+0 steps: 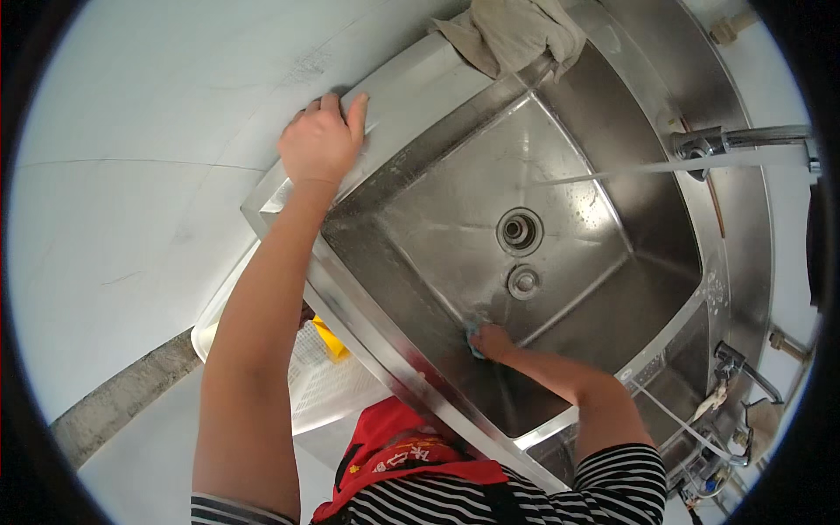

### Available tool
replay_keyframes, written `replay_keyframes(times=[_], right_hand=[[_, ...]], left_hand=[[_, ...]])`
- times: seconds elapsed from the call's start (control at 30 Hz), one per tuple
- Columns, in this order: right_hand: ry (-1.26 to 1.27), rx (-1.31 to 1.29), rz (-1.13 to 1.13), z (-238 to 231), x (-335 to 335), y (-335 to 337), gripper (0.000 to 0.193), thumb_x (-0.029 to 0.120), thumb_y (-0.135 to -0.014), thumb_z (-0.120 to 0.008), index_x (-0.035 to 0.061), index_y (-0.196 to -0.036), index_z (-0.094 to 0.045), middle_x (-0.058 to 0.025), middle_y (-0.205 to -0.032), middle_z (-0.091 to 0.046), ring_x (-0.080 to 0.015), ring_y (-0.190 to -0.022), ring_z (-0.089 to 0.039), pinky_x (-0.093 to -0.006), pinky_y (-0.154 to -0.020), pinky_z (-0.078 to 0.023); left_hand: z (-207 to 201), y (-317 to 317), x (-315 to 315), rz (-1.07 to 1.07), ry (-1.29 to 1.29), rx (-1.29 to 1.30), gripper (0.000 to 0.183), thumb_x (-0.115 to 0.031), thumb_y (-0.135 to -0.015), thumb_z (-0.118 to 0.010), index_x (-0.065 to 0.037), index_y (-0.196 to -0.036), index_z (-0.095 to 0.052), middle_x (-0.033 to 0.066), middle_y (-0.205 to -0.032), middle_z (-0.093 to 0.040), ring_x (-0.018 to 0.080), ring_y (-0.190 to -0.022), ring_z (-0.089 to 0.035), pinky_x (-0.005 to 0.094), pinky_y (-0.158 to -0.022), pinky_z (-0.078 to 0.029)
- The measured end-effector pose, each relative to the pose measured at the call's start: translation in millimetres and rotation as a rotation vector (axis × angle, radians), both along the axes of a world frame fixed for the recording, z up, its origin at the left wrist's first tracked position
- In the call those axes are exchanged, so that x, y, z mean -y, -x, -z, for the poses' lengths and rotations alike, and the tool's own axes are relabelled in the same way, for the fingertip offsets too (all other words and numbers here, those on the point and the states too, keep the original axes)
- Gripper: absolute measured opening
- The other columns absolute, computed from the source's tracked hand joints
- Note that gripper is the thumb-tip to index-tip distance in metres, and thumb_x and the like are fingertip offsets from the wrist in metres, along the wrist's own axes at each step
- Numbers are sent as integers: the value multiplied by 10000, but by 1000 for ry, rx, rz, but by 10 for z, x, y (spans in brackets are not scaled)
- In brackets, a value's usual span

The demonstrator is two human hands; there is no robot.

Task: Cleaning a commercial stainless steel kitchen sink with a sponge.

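Note:
A stainless steel sink basin (446, 201) lies in front of me, wet inside. Down in its near corner, my right hand (493, 342) is closed on a small blue-green scrubbing cloth (475, 342), pressed where wall meets bottom; most of the cloth is hidden by the fingers. My left hand (320, 140) grips the sink's left rim (411, 92), its fingers curled over the outer edge and the thumb apart. Water runs from the tap (700, 144) in a thin stream into the basin. The drain (519, 230) is at the middle, with a round metal strainer (523, 282) beside it.
A beige rag (521, 35) drapes over the far left corner. Below the sink's near left side stands a white perforated basket (337, 394) with something yellow (331, 339). To the right is another basin (687, 350) with its own tap (744, 367). A white wall (157, 114) borders the left.

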State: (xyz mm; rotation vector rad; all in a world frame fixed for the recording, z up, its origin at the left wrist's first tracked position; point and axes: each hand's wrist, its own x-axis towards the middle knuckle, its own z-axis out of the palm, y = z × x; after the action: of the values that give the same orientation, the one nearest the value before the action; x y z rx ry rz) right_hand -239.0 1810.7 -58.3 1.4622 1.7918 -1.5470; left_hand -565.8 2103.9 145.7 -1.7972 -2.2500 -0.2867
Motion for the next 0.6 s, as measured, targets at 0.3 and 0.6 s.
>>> replay_keyframes(times=[0.3,0.6], right_hand=[[-744,-467,386,340,-1294,1898,374,218,-888,-549,-24,-1171,-508,-258,-1141,-480,-422,-1037,-497,-468,-899,-405],[-283,-714,391,-1399,-775,1289,313,207,-905,-517,22,-1148,-444,-171,-1022,-509,-277,-976,-512,-340,-882,-399]], left_hand=[[-14,-97,5,-13,29,28,472,-513,-878,-456,-91,-826,-662,98,-791,-671,304,-703,-651,410,-613,-517],[-127,113,95,-67,119,61,517,-547,-889,-403,-99,-876,-662,97,-835,-675,289,-787,-651,420,-662,-511]])
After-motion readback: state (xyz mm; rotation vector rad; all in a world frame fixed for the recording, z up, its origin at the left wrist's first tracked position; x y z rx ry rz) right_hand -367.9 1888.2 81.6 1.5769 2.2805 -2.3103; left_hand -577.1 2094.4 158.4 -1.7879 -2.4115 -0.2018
